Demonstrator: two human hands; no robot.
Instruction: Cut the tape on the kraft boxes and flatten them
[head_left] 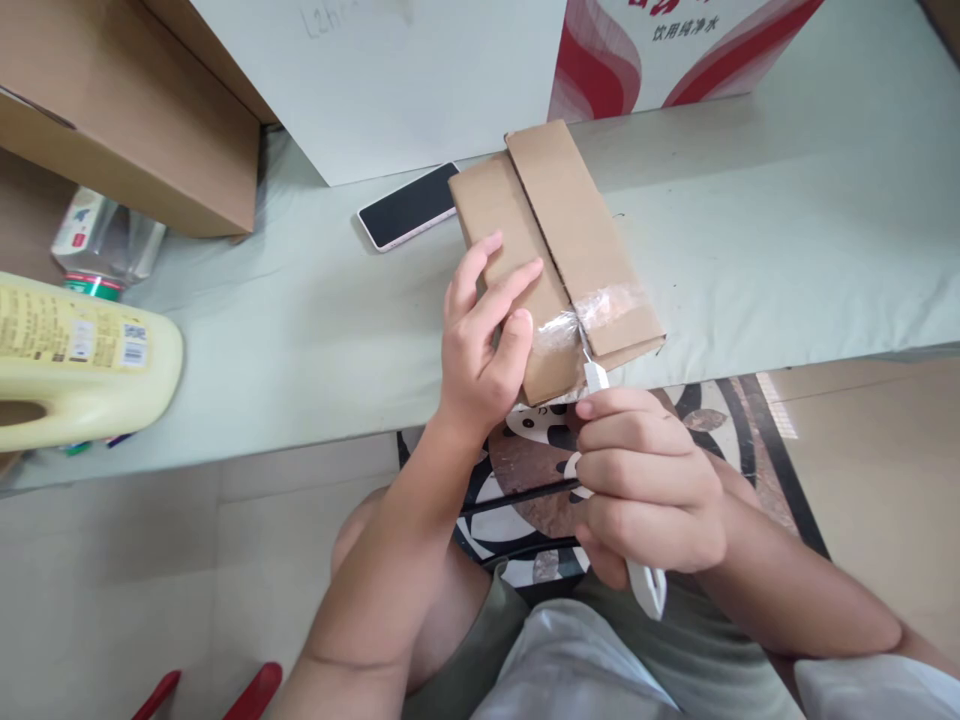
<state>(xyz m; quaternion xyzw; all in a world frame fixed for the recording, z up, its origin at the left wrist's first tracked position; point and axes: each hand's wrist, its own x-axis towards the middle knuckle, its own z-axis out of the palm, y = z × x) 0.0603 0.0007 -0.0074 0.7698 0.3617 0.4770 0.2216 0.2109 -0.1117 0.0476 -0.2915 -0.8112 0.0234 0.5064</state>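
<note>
Red-and-white carton (686, 60) — Chinese print reads "饮用纯净水".

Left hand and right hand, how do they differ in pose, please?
The left hand lies on the small cardboard box with fingers apart, while the right hand is curled around a white cutter.
The left hand touches the box directly; the right hand meets it only through the cutter's tip, at the taped seam.
Both are bare.
</note>
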